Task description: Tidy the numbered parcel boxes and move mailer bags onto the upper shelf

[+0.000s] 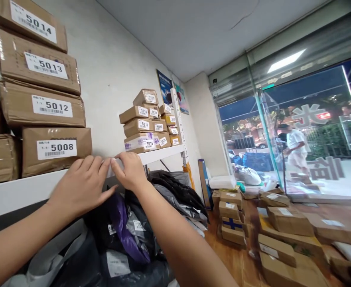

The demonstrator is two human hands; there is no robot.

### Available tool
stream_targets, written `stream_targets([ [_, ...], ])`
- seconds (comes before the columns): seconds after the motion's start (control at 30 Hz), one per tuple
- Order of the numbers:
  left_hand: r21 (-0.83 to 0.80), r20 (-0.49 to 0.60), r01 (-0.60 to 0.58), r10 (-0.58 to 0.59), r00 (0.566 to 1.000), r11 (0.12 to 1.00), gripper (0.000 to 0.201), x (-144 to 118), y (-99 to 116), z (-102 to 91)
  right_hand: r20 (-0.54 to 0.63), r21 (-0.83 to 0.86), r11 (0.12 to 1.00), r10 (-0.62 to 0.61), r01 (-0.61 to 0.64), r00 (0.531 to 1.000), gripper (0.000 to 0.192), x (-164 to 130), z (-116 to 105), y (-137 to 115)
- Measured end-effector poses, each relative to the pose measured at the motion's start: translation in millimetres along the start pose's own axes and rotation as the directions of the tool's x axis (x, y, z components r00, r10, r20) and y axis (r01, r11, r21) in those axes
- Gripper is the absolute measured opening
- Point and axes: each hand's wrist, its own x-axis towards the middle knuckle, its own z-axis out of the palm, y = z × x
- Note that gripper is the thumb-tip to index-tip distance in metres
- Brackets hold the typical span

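My left hand [81, 181] is at the front edge of the white shelf [16, 193], just right of the carton labelled 5008 [57, 149]. Its fingers curl together, and the thumb points out to the right below them. My right hand [130, 170] is close beside it, fingers bent and thumb reaching toward the left fingertips. A small pale patch shows between the two hands; I cannot tell whether it is part of the shelf or something held. Beneath my hands lie dark plastic parcel bags [103, 227] and a purple bag [124, 231].
Cartons labelled 5012 [52, 105], 5013 [45, 65] and 5014 [33, 24] are stacked at upper left. More numbered boxes [142, 125] stand farther along the shelf. Several cartons [283, 217] cover the floor at right. Beyond the glass front stands a person [295, 147].
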Motion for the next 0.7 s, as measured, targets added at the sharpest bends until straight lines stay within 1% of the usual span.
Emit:
stream_targets([
  [0.07, 0.043, -0.030, -0.007, 0.009, 1.000, 0.999, 0.054, 2, 2, -1.9, -0.024, 0.096, 0.990, -0.098, 0.100, 0.995, 0.023, -2, -1, 11],
  [0.1, 0.065, -0.045, -0.001, 0.004, 0.999, 0.998, 0.054, 3, 2, -2.0, -0.066, 0.153, 0.976, -0.148, 0.157, 0.987, 0.023, -2, -4, 21],
  [0.13, 0.084, -0.059, 0.010, -0.005, 0.998, 0.996, 0.055, 4, 3, -1.5, -0.142, 0.193, 0.964, -0.158, 0.184, 0.977, 0.023, -1, -9, 35],
  [0.17, 0.094, -0.071, 0.025, -0.018, 0.997, 0.995, 0.056, 6, 4, -0.4, -0.240, 0.206, 0.968, -0.093, 0.144, 0.966, 0.023, 1, -15, 52],
  [0.2, 0.094, -0.079, 0.039, -0.032, 0.996, 0.995, 0.058, 9, 5, 1.4, -0.347, 0.204, 0.978, 0.024, 0.051, 0.937, 0.023, 5, -23, 73],
  [0.23, 0.083, -0.085, 0.051, -0.044, 0.995, 0.995, 0.058, 13, 7, 3.6, -0.456, 0.194, 0.973, 0.200, -0.123, 0.867, 0.023, 9, -31, 96],
  [0.27, 0.063, -0.087, 0.063, -0.058, 0.995, 0.996, 0.057, 18, 9, 6.3, -0.512, 0.196, 0.916, 0.401, -0.350, 0.760, 0.023, 14, -39, 122],
  [0.3, 0.041, -0.086, 0.076, -0.072, 0.994, 0.996, 0.057, 25, 13, 9.3, -0.521, 0.209, 0.868, 0.489, -0.451, 0.700, 0.025, 20, -46, 150],
  [0.33, 0.018, -0.080, 0.088, -0.087, 0.993, 0.996, 0.059, 33, 17, 12.3, -0.517, 0.219, 0.830, 0.544, -0.512, 0.661, 0.029, 26, -52, 177],
  [0.37, -0.004, -0.063, 0.106, -0.106, 0.992, 0.994, 0.060, 42, 21, 15.2, -0.491, 0.225, 0.793, 0.594, -0.566, 0.637, 0.033, 32, -56, 203],
  [0.43, -0.060, 0.021, 0.178, -0.177, 0.984, 0.982, 0.065, 65, 31, 20.1, -0.406, 0.223, 0.753, 0.649, -0.619, 0.643, 0.044, 43, -60, 249],
  [0.5, -0.149, 0.136, 0.303, -0.283, 0.949, 0.941, 0.074, 90, 39, 24.2, -0.313, 0.209, 0.748, 0.662, -0.630, 0.681, 0.052, 52, -58, 282],
  [0.57, -0.255, 0.262, 0.450, -0.387, 0.884, 0.856, 0.084, 114, 44, 29.0, -0.246, 0.194, 0.770, 0.638, -0.608, 0.729, 0.056, 59, -54, 302],
  [0.63, -0.350, 0.376, 0.580, -0.457, 0.806, 0.735, 0.093, 132, 43, 36.2, -0.202, 0.185, 0.792, 0.610, -0.582, 0.766, 0.056, 64, -49, 314],
  [0.67, -0.393, 0.403, 0.611, -0.468, 0.787, 0.688, 0.094, 139, 41, 40.9, -0.182, 0.186, 0.798, 0.601, -0.573, 0.778, 0.056, 67, -47, 318],
  [0.7, -0.444, 0.404, 0.610, -0.461, 0.790, 0.656, 0.092, 145, 39, 46.2, -0.160, 0.194, 0.800, 0.597, -0.568, 0.786, 0.056, 70, -45, 322],
])
